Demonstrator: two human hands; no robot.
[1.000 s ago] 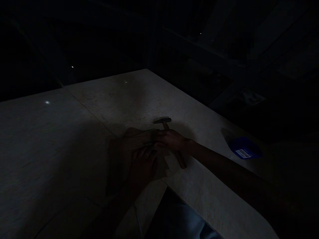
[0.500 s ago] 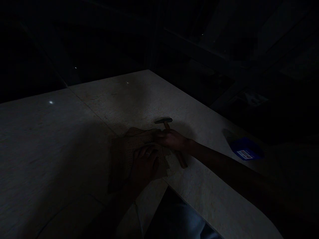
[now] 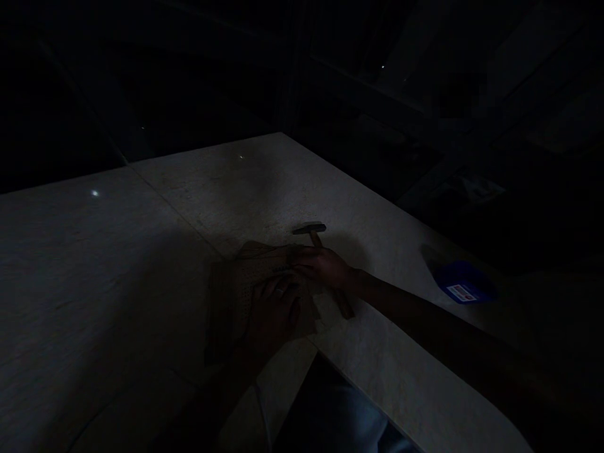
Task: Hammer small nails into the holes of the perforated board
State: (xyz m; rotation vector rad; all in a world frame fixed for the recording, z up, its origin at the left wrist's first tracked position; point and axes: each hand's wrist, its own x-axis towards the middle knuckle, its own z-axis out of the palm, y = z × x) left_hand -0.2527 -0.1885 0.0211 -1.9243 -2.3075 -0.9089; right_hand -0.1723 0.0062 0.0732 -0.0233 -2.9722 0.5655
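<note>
The light is very dim. A brown sheet [image 3: 221, 302] with rows of small holes lies on the pale table; I cannot tell what it is made of. My left hand [image 3: 274, 311], a ring on one finger, rests on it with fingers spread and slightly bent. Over the sheet's far right part is my right hand [image 3: 325, 267], its fingers pressed together and pointing left. Whatever they pinch, if anything, is too dark to make out. A hammer [image 3: 309, 228] with a wooden handle lies beneath the right hand, its head beyond and the handle's end nearer me.
On the right of the tabletop [image 3: 189, 176] stands a blue container [image 3: 467, 283] with a white label. A dark glossy panel [image 3: 340, 409] lies at the near edge. A thin cord [image 3: 262, 409] runs beside it. Behind the table are dim frames.
My right hand's fingers have straightened and lie flatter over the sheet. My left hand, the hammer and the sheet stay in place.
</note>
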